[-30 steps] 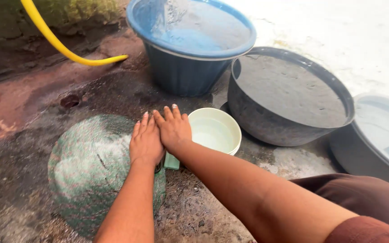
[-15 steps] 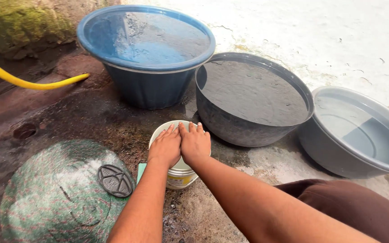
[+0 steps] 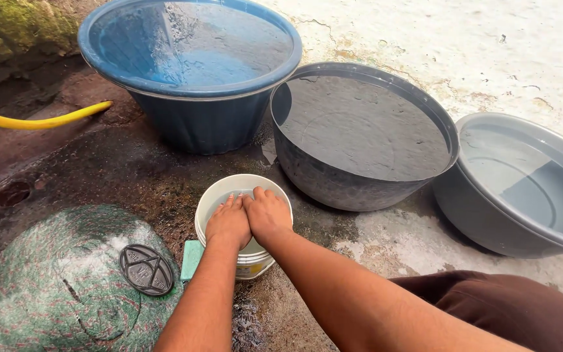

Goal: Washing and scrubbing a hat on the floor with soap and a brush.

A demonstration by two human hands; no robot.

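Both hands, left hand (image 3: 229, 223) and right hand (image 3: 267, 214), lie flat and open, side by side, fingers dipped into a small cream bucket (image 3: 242, 225) of water, gripping nothing. Beyond them stand blue (image 3: 190, 65), dark grey (image 3: 360, 133) and pale grey (image 3: 522, 182) basins on wet, stained concrete ground (image 3: 392, 238). Left of the hands lies a green woven mat (image 3: 53, 287), cut off by the frame. The fingertips are blurred underwater.

One camera on the person's head, looking down and forward, close above the small white bucket (image 3: 242, 225), wet ground and tubs ahead
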